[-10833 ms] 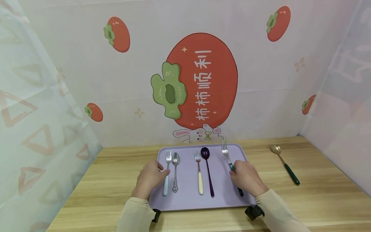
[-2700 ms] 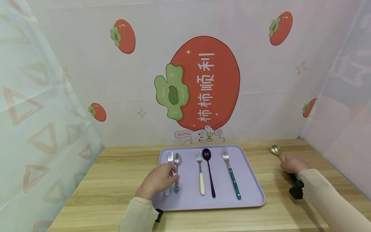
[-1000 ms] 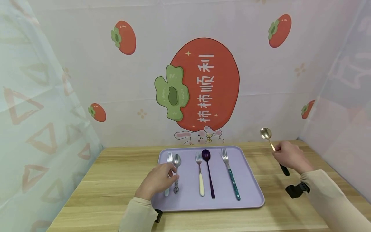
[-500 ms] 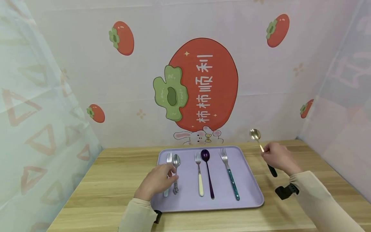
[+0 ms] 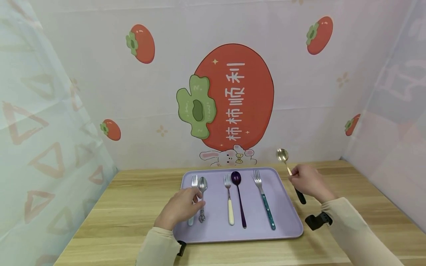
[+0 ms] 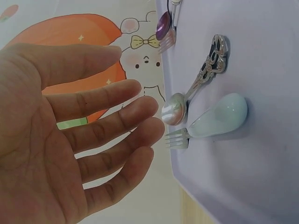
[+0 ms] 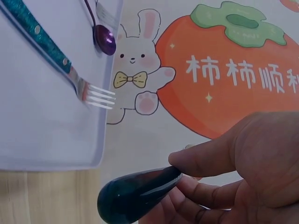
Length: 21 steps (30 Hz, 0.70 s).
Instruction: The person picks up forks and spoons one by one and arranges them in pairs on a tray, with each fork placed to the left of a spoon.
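My right hand [image 5: 307, 181] pinches a gold spoon with a dark green handle [image 5: 283, 156] just past the tray's right edge; in the right wrist view its handle [image 7: 133, 196] sticks out below thumb and fingers. My left hand [image 5: 182, 207] hovers over the left end of the lilac tray [image 5: 286, 221], fingers relaxed, holding nothing. Under it lie a fork with a pale blue handle [image 6: 219, 116] and a silver spoon with an ornate handle [image 5: 202, 183], the fork partly hidden. Mid-tray are a cream-handled fork [image 5: 230, 210] and a purple spoon [image 5: 236, 178]. A teal-handled fork [image 5: 266, 207] lies to their right.
The tray sits on a wood-grain table [image 5: 133, 207]. Behind it stands a white cloth backdrop [image 5: 146, 92] printed with persimmons and a rabbit, and cloth walls rise on the left and right.
My right hand has put the teal-handled fork down on the tray, then picked up the gold spoon from the table at right and carried it left. The left hand has lately stayed put.
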Available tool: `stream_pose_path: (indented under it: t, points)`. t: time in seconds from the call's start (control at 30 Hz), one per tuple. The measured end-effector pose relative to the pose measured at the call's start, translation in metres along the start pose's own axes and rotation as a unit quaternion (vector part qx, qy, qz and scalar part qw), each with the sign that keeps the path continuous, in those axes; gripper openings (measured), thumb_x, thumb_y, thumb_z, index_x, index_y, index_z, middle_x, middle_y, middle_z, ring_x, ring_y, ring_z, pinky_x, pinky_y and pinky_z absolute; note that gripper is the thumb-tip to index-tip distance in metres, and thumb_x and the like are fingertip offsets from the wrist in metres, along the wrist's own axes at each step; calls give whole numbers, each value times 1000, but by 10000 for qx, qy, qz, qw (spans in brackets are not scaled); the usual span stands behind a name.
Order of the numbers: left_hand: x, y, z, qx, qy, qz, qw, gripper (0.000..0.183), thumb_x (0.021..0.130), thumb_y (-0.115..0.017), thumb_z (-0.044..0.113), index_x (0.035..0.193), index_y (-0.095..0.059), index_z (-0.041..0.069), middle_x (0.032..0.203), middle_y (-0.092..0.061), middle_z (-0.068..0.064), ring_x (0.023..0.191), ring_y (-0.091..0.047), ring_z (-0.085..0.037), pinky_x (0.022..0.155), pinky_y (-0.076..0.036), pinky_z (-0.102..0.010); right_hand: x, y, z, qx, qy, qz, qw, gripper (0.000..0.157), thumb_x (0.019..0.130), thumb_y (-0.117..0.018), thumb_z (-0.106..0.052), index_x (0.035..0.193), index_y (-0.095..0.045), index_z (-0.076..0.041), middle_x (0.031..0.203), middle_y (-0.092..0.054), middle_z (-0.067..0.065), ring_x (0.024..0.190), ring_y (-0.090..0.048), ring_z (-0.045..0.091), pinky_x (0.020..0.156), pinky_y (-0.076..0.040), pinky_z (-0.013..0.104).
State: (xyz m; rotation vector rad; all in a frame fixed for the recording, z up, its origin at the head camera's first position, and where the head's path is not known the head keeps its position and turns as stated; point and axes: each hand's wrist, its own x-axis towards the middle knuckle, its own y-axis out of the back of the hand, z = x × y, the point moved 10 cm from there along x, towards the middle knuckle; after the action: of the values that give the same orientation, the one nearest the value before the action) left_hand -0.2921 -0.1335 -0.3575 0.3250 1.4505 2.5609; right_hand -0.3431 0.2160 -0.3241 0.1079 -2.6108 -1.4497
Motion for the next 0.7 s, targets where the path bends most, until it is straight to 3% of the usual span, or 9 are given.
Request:
stream_pose_path:
  t: [0.7]
  points:
    - [0,-1,0,33,54,-38,10000,15,90,-75,18,98,-70,7,84,-62,1,73,-56,-14,66,-48,-36,4,-24,-24,357,-139,-98,9992,17,92,-64,-9,96,-64,8,80,-62,10,70,-56,21,58,-46,33]
